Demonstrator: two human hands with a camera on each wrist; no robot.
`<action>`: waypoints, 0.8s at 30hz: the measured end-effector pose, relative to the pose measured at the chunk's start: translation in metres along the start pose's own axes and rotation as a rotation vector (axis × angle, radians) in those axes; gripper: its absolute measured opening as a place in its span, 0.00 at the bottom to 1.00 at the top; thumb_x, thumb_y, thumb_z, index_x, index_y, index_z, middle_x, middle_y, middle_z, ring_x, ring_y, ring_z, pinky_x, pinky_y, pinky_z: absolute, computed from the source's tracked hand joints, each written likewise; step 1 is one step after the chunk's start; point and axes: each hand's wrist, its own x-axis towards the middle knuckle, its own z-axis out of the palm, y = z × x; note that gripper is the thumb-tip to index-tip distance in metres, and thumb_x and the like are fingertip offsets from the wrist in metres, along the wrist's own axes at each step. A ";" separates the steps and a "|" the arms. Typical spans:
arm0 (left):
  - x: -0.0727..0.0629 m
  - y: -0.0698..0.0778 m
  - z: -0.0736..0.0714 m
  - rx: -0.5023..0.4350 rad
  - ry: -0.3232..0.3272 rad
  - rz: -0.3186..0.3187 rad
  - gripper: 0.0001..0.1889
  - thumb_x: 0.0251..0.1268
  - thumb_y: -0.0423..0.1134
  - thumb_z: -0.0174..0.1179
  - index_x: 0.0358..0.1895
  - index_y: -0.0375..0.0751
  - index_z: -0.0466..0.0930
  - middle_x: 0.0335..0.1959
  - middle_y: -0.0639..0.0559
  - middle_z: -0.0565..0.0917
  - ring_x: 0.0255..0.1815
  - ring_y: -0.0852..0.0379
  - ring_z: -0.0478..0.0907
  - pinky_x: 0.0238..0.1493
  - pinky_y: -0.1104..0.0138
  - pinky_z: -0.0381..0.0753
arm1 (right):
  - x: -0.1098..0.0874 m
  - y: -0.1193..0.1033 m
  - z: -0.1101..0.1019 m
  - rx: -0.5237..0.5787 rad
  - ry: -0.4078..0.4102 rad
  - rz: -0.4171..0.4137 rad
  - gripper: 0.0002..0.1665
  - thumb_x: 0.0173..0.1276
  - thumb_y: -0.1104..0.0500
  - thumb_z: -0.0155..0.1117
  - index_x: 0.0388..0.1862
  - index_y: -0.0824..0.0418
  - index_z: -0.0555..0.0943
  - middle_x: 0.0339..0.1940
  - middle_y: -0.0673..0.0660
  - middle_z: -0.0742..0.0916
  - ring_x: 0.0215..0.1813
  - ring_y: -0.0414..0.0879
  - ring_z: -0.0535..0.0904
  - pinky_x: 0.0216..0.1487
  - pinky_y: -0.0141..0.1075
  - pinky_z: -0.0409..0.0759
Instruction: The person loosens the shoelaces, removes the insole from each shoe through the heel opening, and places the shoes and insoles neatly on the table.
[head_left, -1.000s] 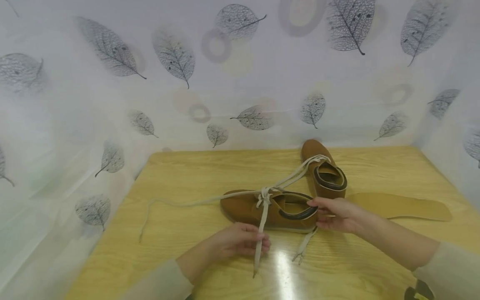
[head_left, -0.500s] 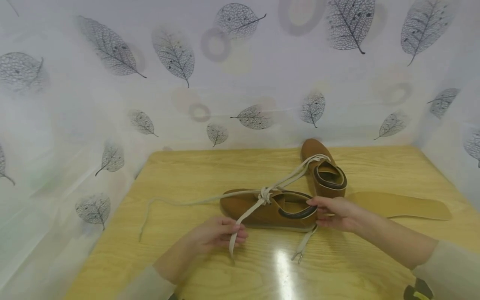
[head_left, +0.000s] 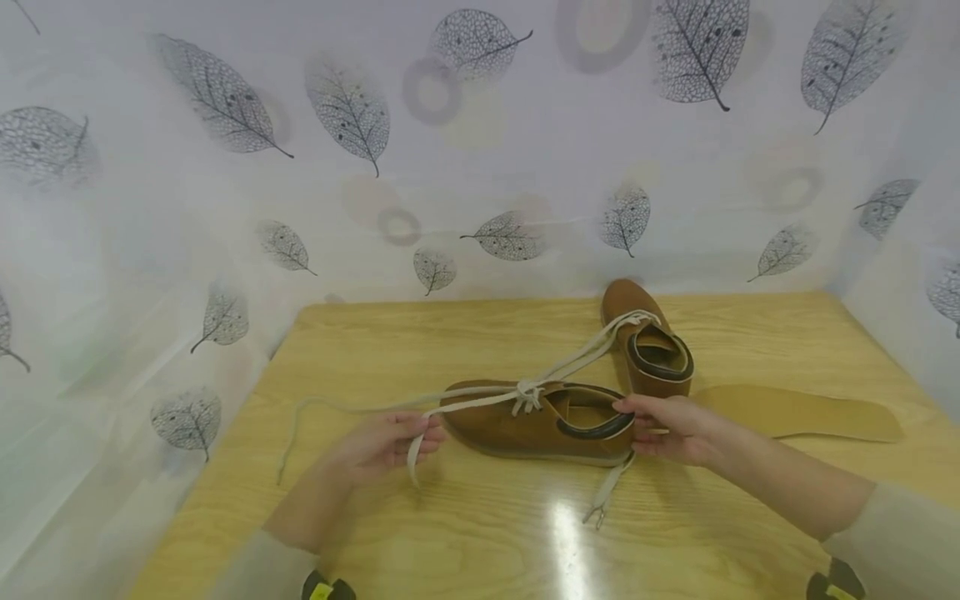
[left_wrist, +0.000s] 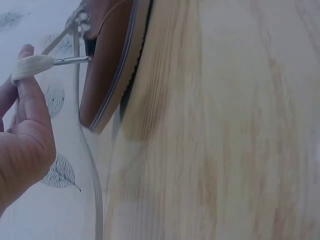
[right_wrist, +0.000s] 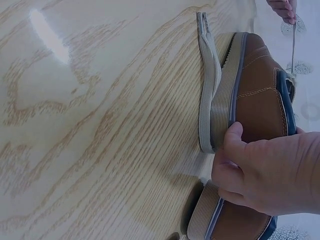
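A brown leather shoe (head_left: 510, 435) lies on the wooden table with its toe to the left. Between thumb and fingers my left hand (head_left: 386, 448) pinches a beige shoelace (head_left: 474, 403), drawn taut from the shoe's knot (head_left: 528, 395). In the left wrist view the lace's metal tip (left_wrist: 71, 60) sticks out past the fingers. My right hand (head_left: 675, 429) grips the shoe at its heel collar, the thumb low on the heel in the right wrist view. A second brown shoe (head_left: 627, 302) stands behind, with laces running across to the front shoe.
A tan insole (head_left: 817, 412) lies right of the shoes, partly behind my right hand. One loose lace (head_left: 337, 406) trails left across the table (head_left: 375, 342); another folded lace (head_left: 610, 493) lies by the heel. A leaf-patterned sheet (head_left: 525, 150) hangs behind.
My left hand has moved left and slightly away from me, pulling the shoelace from hanging across the shoe's side to stretching over the toe. My right hand stays on the heel.
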 end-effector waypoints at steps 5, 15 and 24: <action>-0.006 0.008 -0.019 -0.062 0.048 0.009 0.12 0.73 0.37 0.50 0.51 0.35 0.75 0.38 0.54 0.86 0.40 0.63 0.83 0.49 0.71 0.80 | 0.001 0.001 -0.001 -0.001 -0.003 0.002 0.08 0.64 0.60 0.62 0.24 0.56 0.83 0.32 0.53 0.70 0.36 0.43 0.71 0.42 0.35 0.80; -0.029 0.023 -0.061 -0.163 0.128 0.063 0.11 0.73 0.33 0.47 0.43 0.44 0.81 0.41 0.52 0.85 0.43 0.63 0.83 0.52 0.72 0.78 | 0.001 0.000 -0.001 -0.002 -0.011 -0.004 0.09 0.64 0.60 0.61 0.24 0.56 0.82 0.30 0.52 0.71 0.37 0.44 0.72 0.43 0.36 0.80; -0.057 0.026 -0.114 -0.101 0.201 0.067 0.12 0.74 0.34 0.45 0.42 0.48 0.80 0.43 0.54 0.85 0.46 0.63 0.82 0.53 0.72 0.77 | 0.002 0.000 -0.001 -0.003 -0.004 -0.001 0.07 0.63 0.60 0.62 0.25 0.57 0.81 0.30 0.52 0.71 0.39 0.45 0.73 0.44 0.36 0.80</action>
